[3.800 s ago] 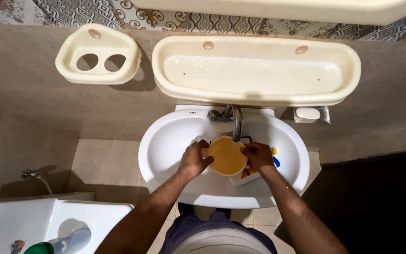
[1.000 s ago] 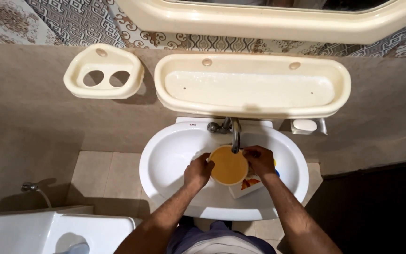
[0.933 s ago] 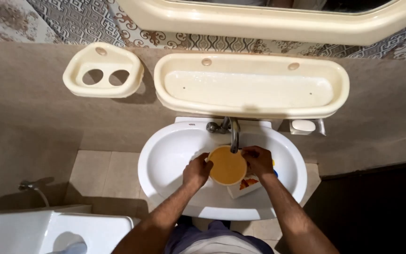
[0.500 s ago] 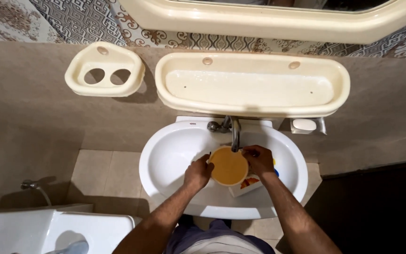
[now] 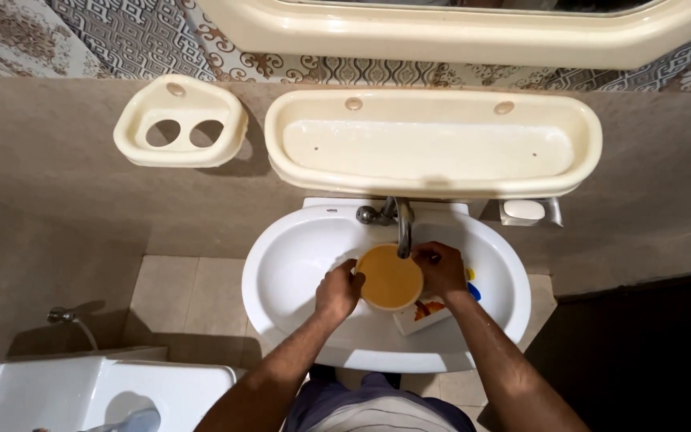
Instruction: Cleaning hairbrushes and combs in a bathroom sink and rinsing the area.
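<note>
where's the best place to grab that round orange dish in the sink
By its rim, from the two opposite sides. The orange dish is round, shallow and lies face up under the tap, so the thin edge is the only real purchase. The left hand and right hand already sit at its left and right edges over the white basin; coming from above, the spout probably gets in the way.

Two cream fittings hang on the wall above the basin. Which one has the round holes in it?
The smaller holder on the left, with two round holes. The long shelf tray directly above the tap has none.
</note>
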